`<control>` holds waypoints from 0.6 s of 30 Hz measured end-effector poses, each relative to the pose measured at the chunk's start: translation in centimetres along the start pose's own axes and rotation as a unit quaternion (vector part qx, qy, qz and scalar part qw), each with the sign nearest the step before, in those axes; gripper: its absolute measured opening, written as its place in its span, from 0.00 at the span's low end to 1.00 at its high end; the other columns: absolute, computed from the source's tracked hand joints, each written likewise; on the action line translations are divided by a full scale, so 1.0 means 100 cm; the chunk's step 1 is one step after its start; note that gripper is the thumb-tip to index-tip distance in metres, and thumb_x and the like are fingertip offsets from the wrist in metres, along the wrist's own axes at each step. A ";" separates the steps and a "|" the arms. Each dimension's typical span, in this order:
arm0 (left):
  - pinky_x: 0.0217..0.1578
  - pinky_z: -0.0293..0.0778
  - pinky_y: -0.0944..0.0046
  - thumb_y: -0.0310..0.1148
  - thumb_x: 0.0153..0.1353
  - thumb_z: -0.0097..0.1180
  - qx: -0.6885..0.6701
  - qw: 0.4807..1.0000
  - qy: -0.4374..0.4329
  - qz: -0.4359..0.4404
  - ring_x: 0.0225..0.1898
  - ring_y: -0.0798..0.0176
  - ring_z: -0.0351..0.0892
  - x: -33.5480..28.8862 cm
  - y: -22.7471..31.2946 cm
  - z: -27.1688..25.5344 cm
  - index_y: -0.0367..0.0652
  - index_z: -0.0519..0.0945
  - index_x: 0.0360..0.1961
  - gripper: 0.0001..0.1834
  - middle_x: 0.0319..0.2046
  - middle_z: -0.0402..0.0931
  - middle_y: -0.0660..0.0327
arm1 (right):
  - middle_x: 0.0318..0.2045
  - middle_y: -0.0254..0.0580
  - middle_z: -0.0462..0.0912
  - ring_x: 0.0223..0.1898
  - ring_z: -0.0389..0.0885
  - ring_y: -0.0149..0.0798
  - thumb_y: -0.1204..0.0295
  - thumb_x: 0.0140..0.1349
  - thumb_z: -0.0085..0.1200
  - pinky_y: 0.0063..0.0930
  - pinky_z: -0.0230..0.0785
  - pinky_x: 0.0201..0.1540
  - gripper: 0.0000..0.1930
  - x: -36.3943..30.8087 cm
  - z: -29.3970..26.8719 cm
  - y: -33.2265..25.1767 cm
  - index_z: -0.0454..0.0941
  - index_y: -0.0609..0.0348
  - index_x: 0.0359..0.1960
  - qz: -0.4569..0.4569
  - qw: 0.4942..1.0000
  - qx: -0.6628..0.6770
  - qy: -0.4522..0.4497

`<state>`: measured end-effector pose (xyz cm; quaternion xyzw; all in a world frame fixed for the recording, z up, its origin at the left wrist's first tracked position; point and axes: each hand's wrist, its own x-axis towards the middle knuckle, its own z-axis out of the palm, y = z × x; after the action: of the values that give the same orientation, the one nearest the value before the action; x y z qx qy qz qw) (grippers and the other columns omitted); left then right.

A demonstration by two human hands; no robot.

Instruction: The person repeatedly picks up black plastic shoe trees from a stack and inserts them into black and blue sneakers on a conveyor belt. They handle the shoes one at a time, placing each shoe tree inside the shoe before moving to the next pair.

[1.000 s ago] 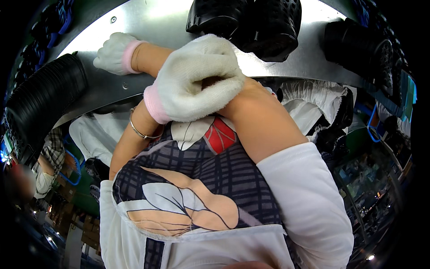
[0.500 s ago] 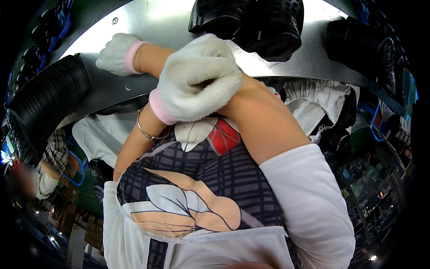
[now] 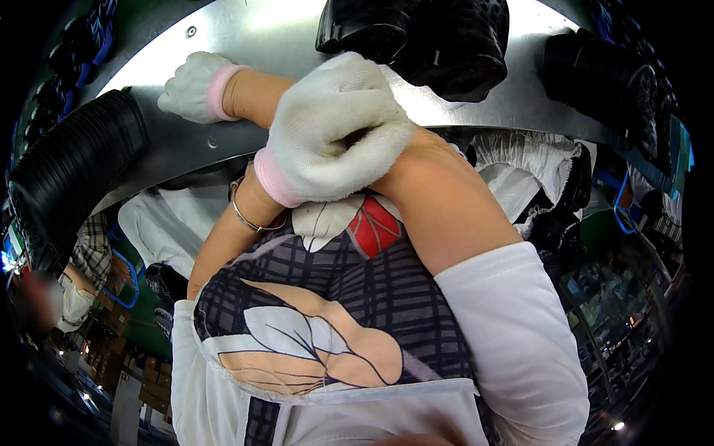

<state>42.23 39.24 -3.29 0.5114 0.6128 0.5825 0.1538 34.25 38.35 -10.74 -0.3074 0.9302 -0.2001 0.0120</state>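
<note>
My arms are crossed in front of me, both hands in white knit gloves with pink cuffs. My left hand (image 3: 335,134) lies over my bare right forearm (image 3: 435,175), its fingers curled and closed on it. A dark hollow shows between the thumb and the fingers. From under that hand my right forearm runs on to the left. At its end my right hand (image 3: 190,88) rests on the metal table (image 3: 253,33) with its fingers curled in; nothing shows in it. Beyond my left hand stand shiny black moulded shoes (image 3: 454,56), apart from both hands.
A long stack of black ribbed pieces (image 3: 85,167) leans at the table's left edge, and more black pieces (image 3: 595,78) lie at the right. White cloth (image 3: 520,160) hangs below the table edge. Another person (image 3: 82,286) is at the far left, by a blue frame.
My left hand has shifted slightly to the right along my right forearm, and the hollow in its grip looks a little wider. My right hand has hardly moved.
</note>
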 end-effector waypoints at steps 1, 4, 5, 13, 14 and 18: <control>0.27 0.65 0.63 0.23 0.46 0.57 0.000 1.000 0.000 0.000 0.23 0.60 0.70 -0.003 -0.001 -0.001 0.40 0.79 0.20 0.01 0.20 0.73 0.61 | 0.34 0.42 0.85 0.39 0.84 0.44 0.68 0.62 0.45 0.38 0.75 0.42 0.10 0.000 0.001 0.000 0.79 0.53 0.36 0.000 1.000 0.000 0.000; 0.28 0.64 0.67 0.21 0.49 0.50 -0.024 1.000 -0.009 -0.014 0.27 0.62 0.69 -0.011 -0.002 -0.002 0.36 0.78 0.22 0.04 0.27 0.71 0.57 | 0.34 0.42 0.85 0.39 0.84 0.44 0.68 0.62 0.45 0.38 0.75 0.41 0.10 -0.002 0.002 0.000 0.79 0.53 0.35 0.002 1.000 -0.002 0.002; 0.29 0.65 0.67 0.21 0.48 0.50 -0.030 0.999 0.003 -0.016 0.28 0.62 0.69 -0.011 -0.002 -0.002 0.36 0.78 0.22 0.05 0.27 0.71 0.57 | 0.34 0.42 0.85 0.39 0.84 0.44 0.68 0.62 0.45 0.38 0.75 0.41 0.10 -0.003 0.001 0.001 0.79 0.53 0.35 -0.003 1.000 -0.004 0.009; 0.30 0.66 0.66 0.20 0.47 0.49 -0.032 0.999 0.002 0.005 0.28 0.63 0.69 -0.010 -0.003 -0.004 0.34 0.81 0.24 0.08 0.27 0.72 0.57 | 0.33 0.42 0.84 0.38 0.85 0.44 0.68 0.62 0.45 0.38 0.76 0.41 0.09 -0.001 0.000 0.001 0.79 0.54 0.34 -0.006 1.000 -0.003 -0.002; 0.30 0.66 0.66 0.20 0.47 0.49 -0.038 0.999 0.005 0.016 0.28 0.62 0.69 -0.011 -0.004 -0.003 0.34 0.81 0.23 0.07 0.27 0.72 0.57 | 0.33 0.42 0.84 0.38 0.85 0.44 0.68 0.62 0.45 0.37 0.76 0.41 0.09 -0.002 -0.004 0.002 0.79 0.54 0.35 -0.006 1.000 -0.007 -0.007; 0.30 0.67 0.65 0.19 0.45 0.48 -0.041 0.999 0.005 0.028 0.28 0.62 0.70 -0.015 -0.003 -0.006 0.37 0.78 0.20 0.07 0.26 0.73 0.57 | 0.34 0.42 0.84 0.39 0.84 0.43 0.68 0.62 0.45 0.37 0.75 0.41 0.09 0.000 0.002 0.002 0.79 0.53 0.36 -0.002 1.000 -0.008 -0.001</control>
<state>42.26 37.79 -4.02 0.5189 0.5743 0.6138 0.1554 34.17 38.37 -11.00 -0.3093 0.9313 -0.1919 0.0100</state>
